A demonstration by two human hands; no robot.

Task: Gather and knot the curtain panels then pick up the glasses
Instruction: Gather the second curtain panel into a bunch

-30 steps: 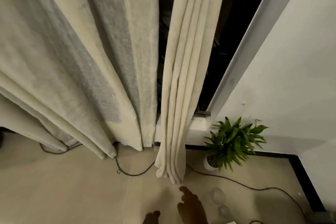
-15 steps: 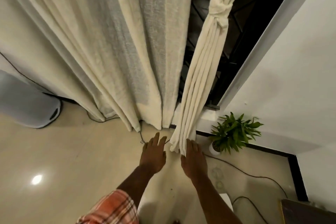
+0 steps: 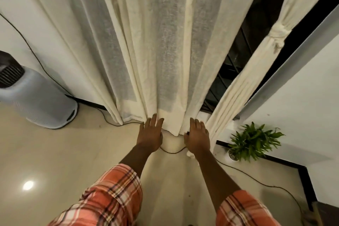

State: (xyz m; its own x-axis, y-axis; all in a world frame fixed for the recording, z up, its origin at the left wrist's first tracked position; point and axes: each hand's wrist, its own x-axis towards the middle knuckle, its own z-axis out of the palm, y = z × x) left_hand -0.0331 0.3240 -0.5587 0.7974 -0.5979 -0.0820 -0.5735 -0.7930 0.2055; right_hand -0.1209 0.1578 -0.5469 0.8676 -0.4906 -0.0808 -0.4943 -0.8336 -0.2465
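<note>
While both hands reached in, the left hand (image 3: 150, 135) and right hand (image 3: 197, 136) spread open, empty, flanking the loose curtain panel (image 3: 165, 51), its length running straight up, far beyond the fingertips.
</note>
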